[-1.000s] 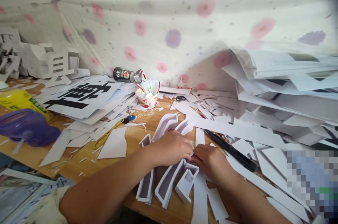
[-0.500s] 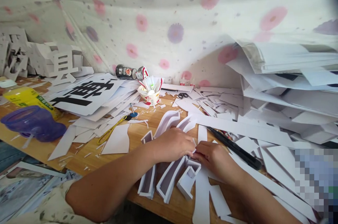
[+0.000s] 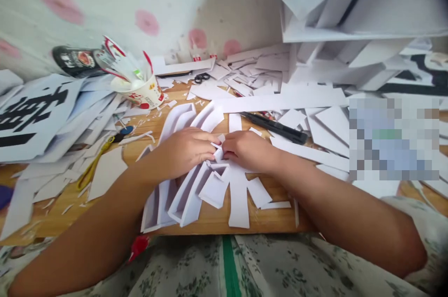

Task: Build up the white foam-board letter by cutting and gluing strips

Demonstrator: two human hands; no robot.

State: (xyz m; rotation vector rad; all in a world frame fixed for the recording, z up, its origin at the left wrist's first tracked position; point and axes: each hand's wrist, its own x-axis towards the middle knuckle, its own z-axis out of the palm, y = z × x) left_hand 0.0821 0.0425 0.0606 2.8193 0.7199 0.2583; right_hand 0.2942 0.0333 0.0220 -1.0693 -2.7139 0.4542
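Observation:
Above several white folded channel-shaped pieces (image 3: 191, 189), my left hand (image 3: 187, 151) pinches a small white folded piece (image 3: 219, 151) from the left. Opposite it, my right hand (image 3: 247, 150) has its fingertips closed on the same small piece. The folded pieces have raised side walls and lie side by side, partly hidden under my left hand. A short angular white piece (image 3: 213, 189) lies just below the fingertips. A long white strip (image 3: 239, 199) runs down beside it to the table's front edge.
A black cutter (image 3: 275, 127) lies right of my hands. Behind are a patterned paper cup (image 3: 142, 94) with packets, a black can (image 3: 75, 60) and black scissors (image 3: 202, 78). A yellow cord (image 3: 94, 162) lies left. White paper scraps and stacks surround the wooden table (image 3: 206, 220).
The view has turned to the right and downward, bringing the table's front edge and patterned clothing into sight. Both hands stay together at the folded pieces, now with a small white piece visible between them.

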